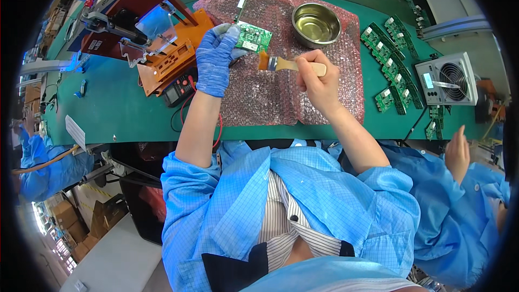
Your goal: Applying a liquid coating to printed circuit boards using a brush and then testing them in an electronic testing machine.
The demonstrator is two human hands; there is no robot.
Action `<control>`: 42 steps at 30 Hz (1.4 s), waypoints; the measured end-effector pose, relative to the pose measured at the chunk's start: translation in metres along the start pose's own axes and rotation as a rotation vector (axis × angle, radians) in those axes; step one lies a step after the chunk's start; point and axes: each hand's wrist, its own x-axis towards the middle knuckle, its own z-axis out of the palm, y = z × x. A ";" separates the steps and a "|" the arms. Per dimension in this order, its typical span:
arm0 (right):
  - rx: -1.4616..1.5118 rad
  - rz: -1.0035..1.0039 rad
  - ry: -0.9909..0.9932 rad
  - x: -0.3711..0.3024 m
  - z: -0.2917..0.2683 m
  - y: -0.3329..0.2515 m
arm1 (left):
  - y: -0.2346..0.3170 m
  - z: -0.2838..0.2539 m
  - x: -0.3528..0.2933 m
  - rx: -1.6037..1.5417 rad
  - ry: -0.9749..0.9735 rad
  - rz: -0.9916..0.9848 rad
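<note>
My left hand (217, 57), in a blue knitted glove, is closed on the left edge of a green circuit board (254, 37) and holds it above the bubble wrap. White labels and small parts show on the board's face. In my bare right hand (320, 78) is a flat brush (285, 64) with a pale wooden handle, a metal band and amber bristles. The bristle end points left, just below the board's lower right corner; whether it touches the board I cannot tell. A round metal bowl (295, 26) with yellowish clear liquid stands beyond my right hand.
Pinkish bubble wrap (259, 100) covers the middle of the green table (130, 121). An orange and dark red fixture (162, 57) and a multimeter (178, 91) with red leads stand left. Several circuit boards (390, 70) and a fan unit (446, 79) lie right. A co-worker's hand (457, 154) is at lower right.
</note>
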 end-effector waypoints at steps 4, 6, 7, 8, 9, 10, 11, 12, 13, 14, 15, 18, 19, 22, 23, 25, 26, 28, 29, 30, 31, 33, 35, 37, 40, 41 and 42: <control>0.071 -0.005 0.111 0.007 -0.001 -0.002 | 0.002 0.002 0.001 0.007 0.003 0.028; -0.018 -0.039 0.021 0.006 -0.005 0.001 | 0.001 0.008 0.005 0.022 -0.018 0.038; 0.010 -0.014 0.010 0.005 -0.008 -0.001 | 0.001 0.008 0.009 0.005 -0.031 0.069; -0.002 -0.016 0.034 0.004 -0.010 -0.003 | 0.001 0.007 0.015 -0.015 -0.052 0.096; 0.020 -0.038 0.049 0.004 -0.010 -0.004 | 0.001 0.005 0.024 -0.044 -0.089 0.119; 0.039 -0.062 0.067 0.004 -0.012 -0.005 | 0.001 0.004 0.029 -0.063 -0.037 0.123; 0.089 -0.050 0.061 0.004 -0.015 -0.007 | -0.003 -0.004 0.045 0.051 -0.099 0.286; 0.064 -0.054 0.102 0.004 -0.022 -0.006 | -0.003 -0.004 0.060 0.059 -0.109 0.290; 0.038 -0.123 0.124 0.005 -0.026 -0.006 | -0.003 -0.011 0.085 0.165 -0.036 0.229; -0.010 -0.182 0.169 0.002 -0.040 0.000 | -0.001 0.013 0.092 0.017 0.031 0.086; -0.006 -0.187 0.219 -0.001 -0.051 0.003 | 0.008 0.023 0.099 0.052 0.113 0.035; -0.298 -0.271 0.445 -0.009 -0.092 0.010 | 0.003 0.021 0.157 0.271 0.178 0.054; -0.400 -0.261 0.523 -0.014 -0.109 0.015 | -0.003 0.020 0.177 0.227 0.197 0.008; -0.743 -0.200 0.647 -0.032 -0.154 0.025 | -0.014 -0.010 0.237 0.060 0.346 -0.127; -0.911 -0.228 0.679 -0.039 -0.168 0.027 | -0.023 -0.026 0.259 0.096 0.362 -0.113; -1.193 -0.267 0.729 -0.055 -0.196 0.032 | -0.039 -0.031 0.279 0.067 0.337 -0.106; -1.262 -0.242 0.710 -0.063 -0.208 0.035 | -0.042 -0.038 0.284 0.040 0.334 -0.092; -1.396 -0.257 0.692 -0.074 -0.223 0.047 | -0.040 -0.057 0.281 -0.010 0.341 -0.054; -1.385 -0.261 0.688 -0.077 -0.225 0.055 | -0.035 -0.068 0.276 -0.034 0.353 -0.032; -1.412 -0.254 0.688 -0.084 -0.230 0.061 | -0.030 -0.058 0.257 -0.035 0.348 -0.037; -1.469 -0.231 0.704 -0.100 -0.241 0.064 | -0.032 -0.015 0.224 -0.050 0.211 0.019; -1.427 -0.243 0.739 -0.113 -0.244 0.071 | -0.013 0.024 0.164 -0.059 0.097 0.115; -1.336 -0.270 0.762 -0.109 -0.238 0.076 | 0.000 0.042 0.122 0.063 0.002 0.284; -1.268 -0.254 0.781 -0.112 -0.232 0.083 | -0.001 0.059 0.082 0.266 -0.144 0.317; -1.188 -0.266 0.809 -0.114 -0.229 0.064 | -0.003 0.078 0.036 0.491 -0.388 0.438; -1.227 -0.303 0.765 -0.109 -0.223 0.063 | -0.008 0.075 0.026 0.568 -0.455 0.568; -1.274 -0.332 0.728 -0.109 -0.222 0.063 | -0.012 0.080 0.014 0.645 -0.540 0.607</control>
